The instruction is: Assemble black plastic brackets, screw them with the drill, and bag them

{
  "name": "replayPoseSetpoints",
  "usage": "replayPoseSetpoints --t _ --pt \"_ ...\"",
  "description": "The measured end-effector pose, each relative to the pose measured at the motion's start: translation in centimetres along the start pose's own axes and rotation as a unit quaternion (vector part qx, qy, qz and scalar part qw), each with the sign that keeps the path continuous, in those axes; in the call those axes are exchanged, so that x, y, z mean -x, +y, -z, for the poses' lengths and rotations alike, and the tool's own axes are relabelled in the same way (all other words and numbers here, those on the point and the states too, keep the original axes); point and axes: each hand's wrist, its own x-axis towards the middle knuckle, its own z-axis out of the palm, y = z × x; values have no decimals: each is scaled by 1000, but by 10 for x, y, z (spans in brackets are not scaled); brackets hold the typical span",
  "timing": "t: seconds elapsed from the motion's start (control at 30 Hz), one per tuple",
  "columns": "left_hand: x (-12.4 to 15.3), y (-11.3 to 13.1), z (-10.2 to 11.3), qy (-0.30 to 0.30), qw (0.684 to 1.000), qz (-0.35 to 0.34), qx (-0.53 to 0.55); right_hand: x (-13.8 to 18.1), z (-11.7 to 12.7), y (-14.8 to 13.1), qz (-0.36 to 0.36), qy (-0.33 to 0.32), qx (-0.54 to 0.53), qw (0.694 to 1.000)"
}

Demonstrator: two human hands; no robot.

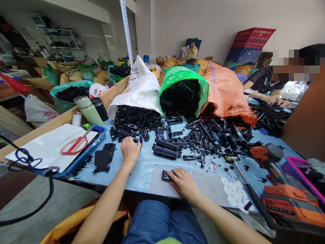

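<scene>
At the near edge of the pile of black plastic parts (132, 123), my left hand (130, 150) has its fingers curled down. What lies under those fingertips is hidden, and a small upright black piece stands just beyond the thumb. A short, slotted black plastic block (166, 175) rests on a grey plate (157, 186) near the table's front edge. My right hand (185, 183) grips the right end of this block, its fingers close together. Between and beyond the hands lie long black plastic bars (166, 149), side by side.
White (142, 88), green (182, 78) and orange (225, 88) sacks spill parts onto the blue table. Right are a hammer (250, 186), white discs (232, 189) and an orange power tool (289, 200). Scissors (76, 144) lie left on paper. A co-worker's hands (275, 100) are far right.
</scene>
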Motion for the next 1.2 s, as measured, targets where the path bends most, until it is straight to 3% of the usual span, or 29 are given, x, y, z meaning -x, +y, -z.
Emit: replayPoseSetpoints --t 0.07,0.1,0.23,0.27,0.33,0.4,0.53,0.6,0.8,0.97,1.03,1.13,1.2 --pt "26 15 15 30 988 -66 135 -8 5 4 -54 19 -125 990" --pt "41 25 21 8 973 -102 207 -13 7 5 -93 34 -212 972" --pt "94 64 31 -215 880 -255 339 -28 15 5 -225 91 -527 815" --pt "102 70 31 -248 864 -270 345 -28 16 3 -234 101 -567 783" --pt "110 78 31 -264 857 -261 356 -25 19 2 -229 114 -604 755" --pt "112 80 30 -243 864 -238 371 -19 24 4 -206 113 -600 765" --pt "118 85 31 -208 878 -234 362 -6 37 16 -132 101 -483 860" --pt "127 92 30 -186 886 -222 363 -3 43 19 -103 99 -430 891" --pt "152 118 26 -39 881 -127 454 -4 38 -5 -106 192 -425 878" --pt "140 112 25 -99 865 -227 437 4 23 -16 -107 223 -382 890" --pt "141 106 18 -116 876 -218 415 6 18 -12 -121 202 -364 901" --pt "151 98 6 -109 925 -146 335 -2 20 18 -119 117 -250 954" --pt "156 93 1 -118 952 -146 241 -16 33 59 -145 96 -130 976"
